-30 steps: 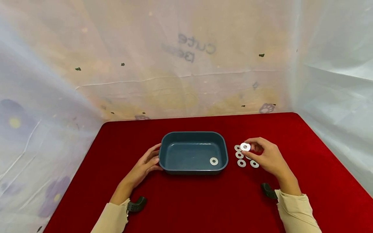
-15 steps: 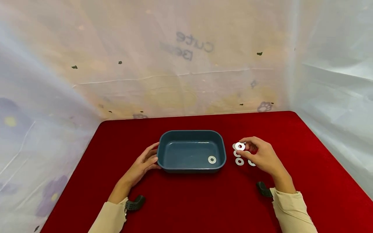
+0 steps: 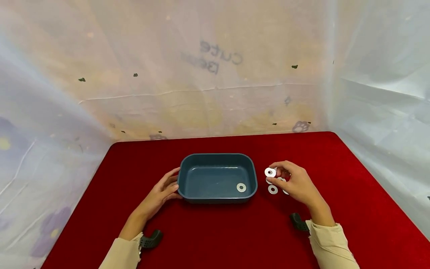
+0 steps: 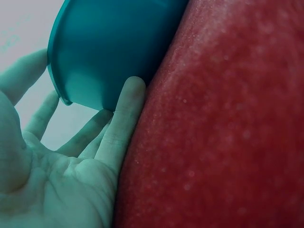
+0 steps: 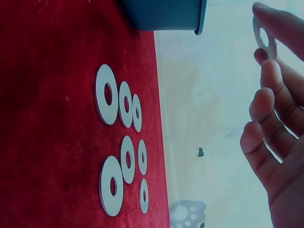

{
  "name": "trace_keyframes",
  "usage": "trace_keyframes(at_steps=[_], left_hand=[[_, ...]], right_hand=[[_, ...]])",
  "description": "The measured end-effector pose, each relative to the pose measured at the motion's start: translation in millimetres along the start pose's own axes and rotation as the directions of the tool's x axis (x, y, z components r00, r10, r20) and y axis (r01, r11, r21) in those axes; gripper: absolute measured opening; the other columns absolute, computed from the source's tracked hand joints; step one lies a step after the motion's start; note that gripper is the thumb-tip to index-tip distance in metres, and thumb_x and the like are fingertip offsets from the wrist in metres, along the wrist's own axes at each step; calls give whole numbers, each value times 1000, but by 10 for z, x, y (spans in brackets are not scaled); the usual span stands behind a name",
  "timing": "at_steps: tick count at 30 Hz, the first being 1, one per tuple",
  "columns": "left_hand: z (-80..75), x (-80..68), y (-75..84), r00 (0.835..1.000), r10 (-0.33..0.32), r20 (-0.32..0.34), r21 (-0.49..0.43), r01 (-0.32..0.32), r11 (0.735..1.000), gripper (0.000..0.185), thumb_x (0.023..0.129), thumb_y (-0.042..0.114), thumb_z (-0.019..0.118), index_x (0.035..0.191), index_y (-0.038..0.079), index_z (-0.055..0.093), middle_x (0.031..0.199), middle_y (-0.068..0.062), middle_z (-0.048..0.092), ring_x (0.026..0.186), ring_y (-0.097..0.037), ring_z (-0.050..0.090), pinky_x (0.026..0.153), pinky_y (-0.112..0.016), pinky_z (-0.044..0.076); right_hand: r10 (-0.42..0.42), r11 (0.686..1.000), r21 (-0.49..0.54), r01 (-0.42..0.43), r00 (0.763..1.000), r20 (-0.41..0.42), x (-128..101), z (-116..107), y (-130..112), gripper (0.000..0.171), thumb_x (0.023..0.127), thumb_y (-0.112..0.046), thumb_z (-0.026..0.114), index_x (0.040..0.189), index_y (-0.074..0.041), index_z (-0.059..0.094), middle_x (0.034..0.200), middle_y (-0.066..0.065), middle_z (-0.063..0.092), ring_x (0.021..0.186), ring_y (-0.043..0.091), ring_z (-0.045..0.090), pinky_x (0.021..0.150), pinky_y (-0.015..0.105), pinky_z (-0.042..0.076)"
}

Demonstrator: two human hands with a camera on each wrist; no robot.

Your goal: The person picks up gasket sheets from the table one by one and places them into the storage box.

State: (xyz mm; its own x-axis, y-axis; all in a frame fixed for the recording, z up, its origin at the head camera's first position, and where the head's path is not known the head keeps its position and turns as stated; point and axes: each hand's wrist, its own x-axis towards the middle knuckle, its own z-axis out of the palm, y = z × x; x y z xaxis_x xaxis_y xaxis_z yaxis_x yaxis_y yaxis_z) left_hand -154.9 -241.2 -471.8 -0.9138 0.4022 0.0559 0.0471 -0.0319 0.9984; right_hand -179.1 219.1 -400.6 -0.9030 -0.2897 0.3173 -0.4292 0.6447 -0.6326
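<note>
- Up off the red table (image 3: pixel 215 231), the right hand (image 3: pixel 295 185) pinches one flat metal washer (image 3: pixel 270 172) between thumb and fingertips; this held washer hangs just to the right of the blue tray (image 3: pixel 217 178), above the loose washers.
- From the head camera, the held washer shows its broad face and round hole towards the viewer; from the right wrist camera, the same washer (image 5: pixel 264 38) appears nearly edge-on, a thin sliver at the fingertips (image 5: pixel 266 14). Being a ring, it has no long axis to speak of.
- Lying flat on the cloth right of the tray are seven loose washers (image 5: pixel 118 142), counted from the right wrist camera: a row of three nearer the tray and a group of four beyond it. Their faces point upwards.
- Inside the tray lies one washer (image 3: pixel 241 187), flat on the floor near the tray's right-hand front corner.
- That makes nine washers in all: one held, seven on the cloth, one in the tray.
- One tray stands on the table, its long axis running left to right, its opening facing up.
- At the tray's left end, the left hand (image 3: pixel 160 194) rests with straight, relaxed fingers (image 4: pixel 124 118) touching the outer wall (image 4: pixel 109 52); it clasps nothing.
</note>
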Motion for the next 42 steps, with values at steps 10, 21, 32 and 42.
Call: trace_keyframes(at_steps=[10,21,32,42], left_hand=[[11,-22,3,1000,-14,3,-3,14,1000,59,106,13,45,159,21,20,158,-26,27,124,-21,58,92,-35,56],[18,-16,31,1000,-27,-2,-4,27,1000,59,106,14,46,159,22,20,158,-24,28,124,-19,58,92,-34,56],[-5,1,8,1000,-15,4,-1,15,1000,59,106,13,46,159,22,20,158,-25,28,125,-22,58,92,-35,56],[-13,10,21,1000,-15,9,-4,15,1000,59,106,12,46,159,22,20,158,-25,27,125,-22,58,93,-34,56]], right_hand=[[-16,1000,4,16,999,33,8,73,-77,32,82,-20,83,110,-22,68,84,-6,56,77,15,54,63,21,47],[-35,999,-6,35,998,46,24,161,-142,32,80,-22,84,108,-24,69,82,-5,58,76,16,56,63,22,49],[-58,998,-32,60,996,63,67,309,-192,30,79,-22,85,106,-19,72,80,-5,57,76,12,53,65,21,45],[-2,1000,-9,3,994,108,85,385,-248,35,84,-24,81,115,-11,72,78,-10,55,70,5,51,61,20,45]])
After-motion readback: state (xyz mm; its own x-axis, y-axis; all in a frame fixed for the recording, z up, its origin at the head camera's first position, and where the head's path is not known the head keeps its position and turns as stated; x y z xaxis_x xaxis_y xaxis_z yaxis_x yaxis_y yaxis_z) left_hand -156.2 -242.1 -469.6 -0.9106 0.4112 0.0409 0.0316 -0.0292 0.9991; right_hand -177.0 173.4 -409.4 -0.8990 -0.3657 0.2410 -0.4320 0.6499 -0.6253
